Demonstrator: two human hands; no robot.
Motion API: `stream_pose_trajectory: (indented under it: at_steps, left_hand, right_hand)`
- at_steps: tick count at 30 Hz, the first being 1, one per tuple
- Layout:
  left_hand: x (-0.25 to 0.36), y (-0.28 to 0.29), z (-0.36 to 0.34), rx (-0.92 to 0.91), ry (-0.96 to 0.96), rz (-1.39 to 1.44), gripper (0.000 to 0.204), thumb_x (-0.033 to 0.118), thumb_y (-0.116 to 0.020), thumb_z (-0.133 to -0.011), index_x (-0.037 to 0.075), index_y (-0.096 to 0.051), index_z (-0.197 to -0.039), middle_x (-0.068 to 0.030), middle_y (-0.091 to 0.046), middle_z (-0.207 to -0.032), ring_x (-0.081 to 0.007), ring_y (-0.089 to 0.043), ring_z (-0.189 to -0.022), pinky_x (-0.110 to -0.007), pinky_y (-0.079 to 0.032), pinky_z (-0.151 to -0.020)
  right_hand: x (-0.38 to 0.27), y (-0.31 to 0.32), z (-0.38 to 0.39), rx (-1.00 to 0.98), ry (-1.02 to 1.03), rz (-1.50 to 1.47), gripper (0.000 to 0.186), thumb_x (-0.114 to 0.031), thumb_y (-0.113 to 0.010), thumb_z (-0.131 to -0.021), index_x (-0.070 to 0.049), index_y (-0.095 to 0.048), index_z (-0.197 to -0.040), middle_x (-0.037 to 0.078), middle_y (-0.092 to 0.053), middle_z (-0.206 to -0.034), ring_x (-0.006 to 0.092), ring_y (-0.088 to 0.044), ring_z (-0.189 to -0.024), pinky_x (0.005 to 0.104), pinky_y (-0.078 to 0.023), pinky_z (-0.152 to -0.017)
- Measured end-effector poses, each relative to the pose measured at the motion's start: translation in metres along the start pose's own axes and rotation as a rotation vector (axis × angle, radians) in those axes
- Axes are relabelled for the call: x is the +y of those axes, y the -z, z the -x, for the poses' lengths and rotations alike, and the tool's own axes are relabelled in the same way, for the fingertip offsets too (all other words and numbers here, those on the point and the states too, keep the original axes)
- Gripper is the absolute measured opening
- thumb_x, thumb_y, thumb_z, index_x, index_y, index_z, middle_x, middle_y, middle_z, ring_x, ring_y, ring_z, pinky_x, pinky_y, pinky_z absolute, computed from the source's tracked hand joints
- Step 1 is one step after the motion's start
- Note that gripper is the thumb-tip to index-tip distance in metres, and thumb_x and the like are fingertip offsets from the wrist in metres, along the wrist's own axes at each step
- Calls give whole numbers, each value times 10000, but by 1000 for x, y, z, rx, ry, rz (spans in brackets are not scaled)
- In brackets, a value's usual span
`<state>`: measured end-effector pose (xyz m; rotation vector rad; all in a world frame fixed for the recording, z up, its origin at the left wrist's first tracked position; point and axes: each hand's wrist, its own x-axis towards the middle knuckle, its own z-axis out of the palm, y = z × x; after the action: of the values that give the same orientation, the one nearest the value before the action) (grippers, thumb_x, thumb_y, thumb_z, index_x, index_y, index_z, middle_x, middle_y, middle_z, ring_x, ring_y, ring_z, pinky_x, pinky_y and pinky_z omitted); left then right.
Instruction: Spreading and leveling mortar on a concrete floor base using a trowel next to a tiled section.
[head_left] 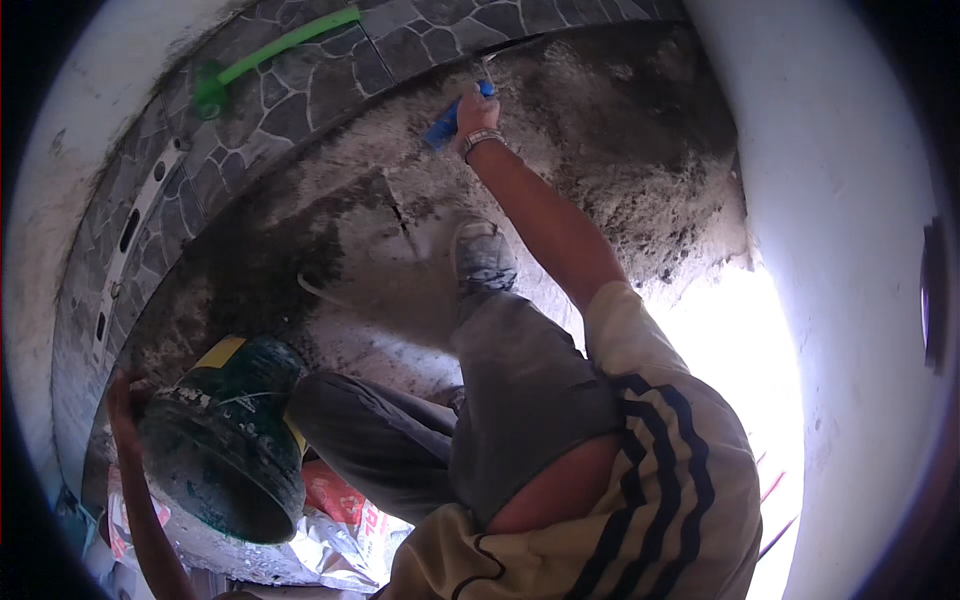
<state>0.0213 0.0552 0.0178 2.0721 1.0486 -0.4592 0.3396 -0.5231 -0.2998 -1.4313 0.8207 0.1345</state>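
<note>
My right hand (477, 117) is closed on a blue tool (440, 130) with a small metal part, over the rough, dark cement floor (620, 120) near the edge of the stone-pattern tiles (400, 50). My left hand (128, 395) reaches to the tile edge at the far left, beside a dirty green bucket (222, 455) lying tilted; its fingers are too shadowed to make out. A silver spirit level (138, 240) lies on the tiles above it, and a green tool with a long handle (285, 40) lies farther up.
My bent legs and shoe (482, 250) occupy the middle. Red and white sacks (335, 495) lie under the bucket and my knee. A white wall (840, 300) rises on the right beside a bright opening (745, 350); another pale wall (70, 170) bounds the left.
</note>
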Motion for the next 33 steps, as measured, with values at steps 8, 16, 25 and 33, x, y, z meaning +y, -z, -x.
stream_pose_trajectory:
  at_steps: [8,16,25,33]
  left_hand:
    - [-10,0,-6,-19,7,-17,512,543,-450,-934,81,-611,-1085,-47,-590,-844,-142,-547,-751,-289,-439,-741]
    - [-24,12,-6,-13,-78,9,524,542,-436,-941,75,-610,-1103,-46,-573,-1005,-154,-545,-854,-306,-443,-794]
    - [-37,18,-24,-103,-77,28,467,464,-417,-977,63,-589,-1144,-67,-568,-1063,-171,-547,-904,-328,-441,-832]
    - [-62,26,-37,-33,-128,17,430,411,-397,-996,62,-623,-1106,-23,-588,-937,-122,-532,-800,-262,-441,-742]
  right_hand:
    - [5,147,93,-65,-68,90,242,-276,-644,-852,-67,-539,-791,-3,-495,-640,111,-478,-530,297,-395,-436]
    - [-29,244,132,224,-2,-54,168,-224,-612,-843,-81,-525,-862,31,-491,-597,140,-494,-454,308,-429,-393]
    - [-55,109,86,-80,-187,-85,178,-264,-614,-827,-102,-575,-891,38,-542,-673,192,-533,-500,371,-474,-455]
    - [-51,146,-36,-38,-42,32,195,-287,-602,-850,-95,-627,-874,27,-586,-706,168,-551,-571,332,-446,-519]
